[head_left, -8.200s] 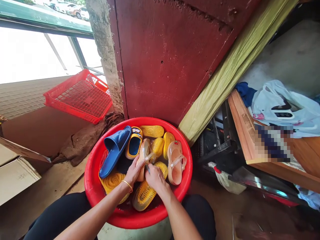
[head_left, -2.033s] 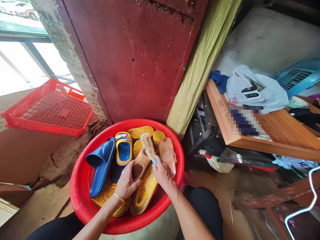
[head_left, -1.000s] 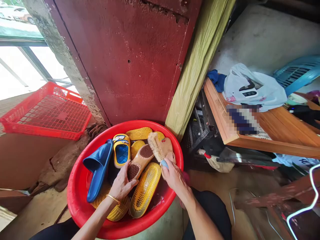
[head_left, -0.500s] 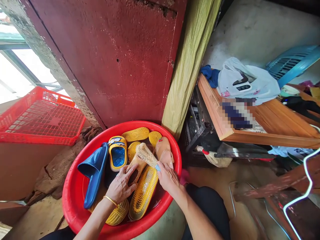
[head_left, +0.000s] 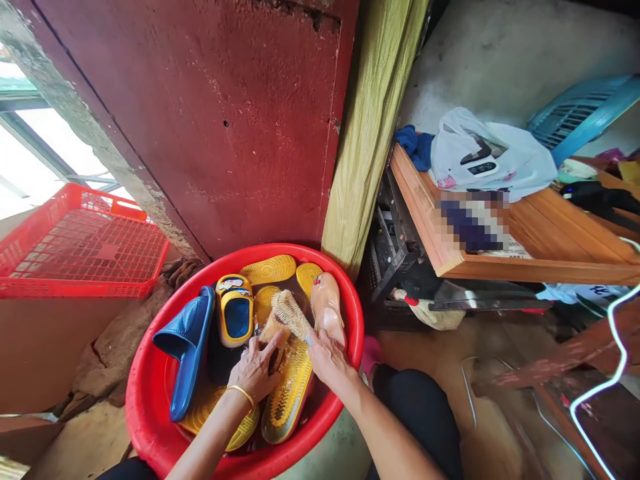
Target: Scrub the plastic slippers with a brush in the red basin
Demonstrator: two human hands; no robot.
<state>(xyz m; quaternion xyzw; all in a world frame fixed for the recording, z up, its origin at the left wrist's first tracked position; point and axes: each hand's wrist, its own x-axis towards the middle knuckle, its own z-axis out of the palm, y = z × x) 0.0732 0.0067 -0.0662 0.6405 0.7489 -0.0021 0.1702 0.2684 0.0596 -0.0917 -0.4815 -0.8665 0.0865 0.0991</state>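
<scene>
My left hand (head_left: 255, 372) is closed on a tan slipper (head_left: 271, 328), partly hidden beneath its fingers. In my right hand (head_left: 326, 357) is a scrub brush (head_left: 290, 313), its pale bristles over the tan slipper and its handle mostly covered by the grip. Below them, a yellow slipper (head_left: 289, 399) lies sole up with water drops on it. To the left, a blue slipper (head_left: 193, 357) leans beside a small yellow-and-blue slipper (head_left: 237, 313). A tan sandal (head_left: 325, 300) with a cherry ornament rests at the right. All are inside a red basin (head_left: 136, 393).
A dark red door (head_left: 225, 167) and a yellow-green curtain (head_left: 357, 180) stand right behind the basin. On the left is a red plastic crate (head_left: 85, 233). A wooden table (head_left: 525, 267) at the right bears a white plastic bag (head_left: 493, 157). My knee (head_left: 417, 413) is beside the basin.
The view has shifted slightly. My left hand has moved a little right with the tan slipper. The brush is slightly lower, and water has splashed around the yellow sole.
</scene>
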